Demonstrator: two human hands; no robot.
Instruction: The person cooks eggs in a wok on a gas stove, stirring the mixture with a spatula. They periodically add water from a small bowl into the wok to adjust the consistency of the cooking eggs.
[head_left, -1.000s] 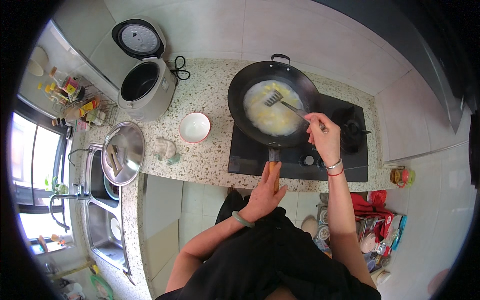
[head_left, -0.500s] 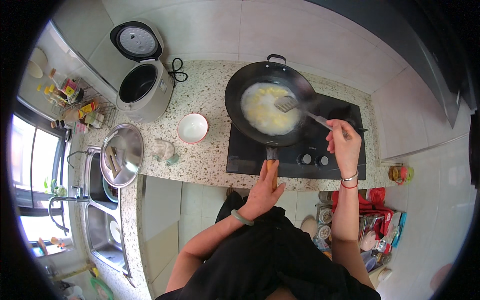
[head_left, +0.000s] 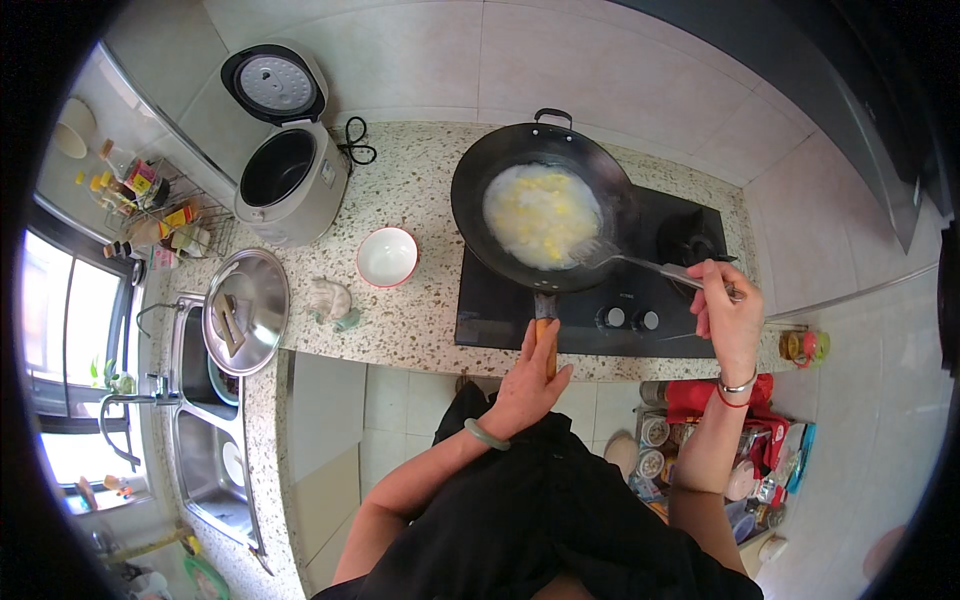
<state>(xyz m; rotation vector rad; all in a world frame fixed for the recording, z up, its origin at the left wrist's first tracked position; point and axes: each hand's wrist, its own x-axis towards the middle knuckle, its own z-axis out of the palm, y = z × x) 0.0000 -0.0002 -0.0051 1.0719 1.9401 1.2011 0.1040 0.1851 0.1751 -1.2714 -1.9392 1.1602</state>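
Partly hidden: wok handle, under left hand, wrapped tight.
Right hand: raised, fist clamping spatula.

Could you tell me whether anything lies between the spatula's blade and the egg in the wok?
Nothing visible does. The right hand holds the spatula, whose blade rests at the right edge of the egg inside the wok, with only bare pan around it. The left hand grips the wok's handle, clear of the blade.
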